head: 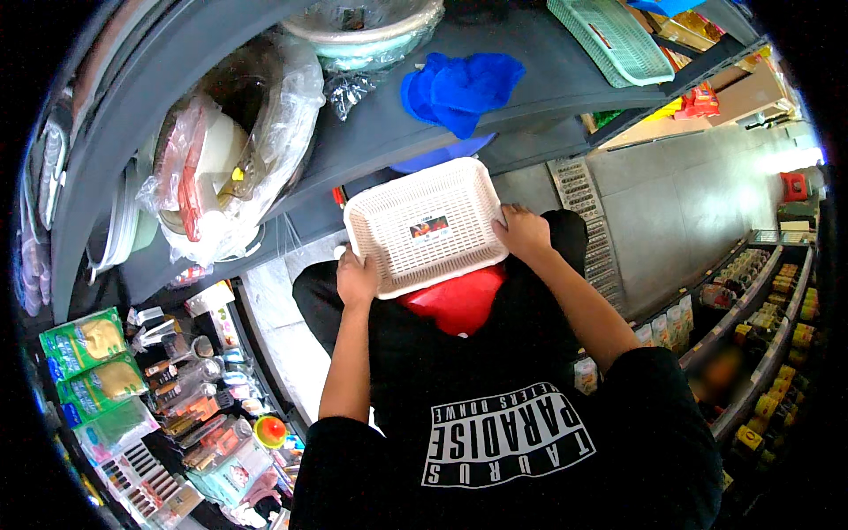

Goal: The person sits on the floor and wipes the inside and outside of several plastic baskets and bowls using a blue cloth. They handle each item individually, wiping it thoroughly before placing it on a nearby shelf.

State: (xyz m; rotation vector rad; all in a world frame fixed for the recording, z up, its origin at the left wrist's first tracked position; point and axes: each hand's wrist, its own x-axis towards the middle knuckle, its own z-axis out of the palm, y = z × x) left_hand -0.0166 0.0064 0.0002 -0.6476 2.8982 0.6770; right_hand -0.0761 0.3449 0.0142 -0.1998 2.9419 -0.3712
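Note:
A shallow white plastic basket point(457, 255) with a slotted bottom and a small picture label is held tilted in front of me. My left hand point(356, 277) grips its near left corner, the thumb on the rim. On the opposite short side, my right hand point(525, 232) clasps the rim, with some of its fingers hidden underneath. Below the basket a red seat point(457, 301) shows between my black-clad legs. Just beyond, a bright blue cloth point(457, 86) lies crumpled on a dark grey shelf point(550, 93).
A green plastic basket point(613, 43) rests at the shelf's right end. Plastic-wrapped basins point(371, 40) and bagged wares point(225, 152) fill the shelf's left. Hanging packaged goods point(192, 391) line a rack at lower left. Stocked shelves point(748, 331) stand right, beside a grey tiled floor point(676, 205).

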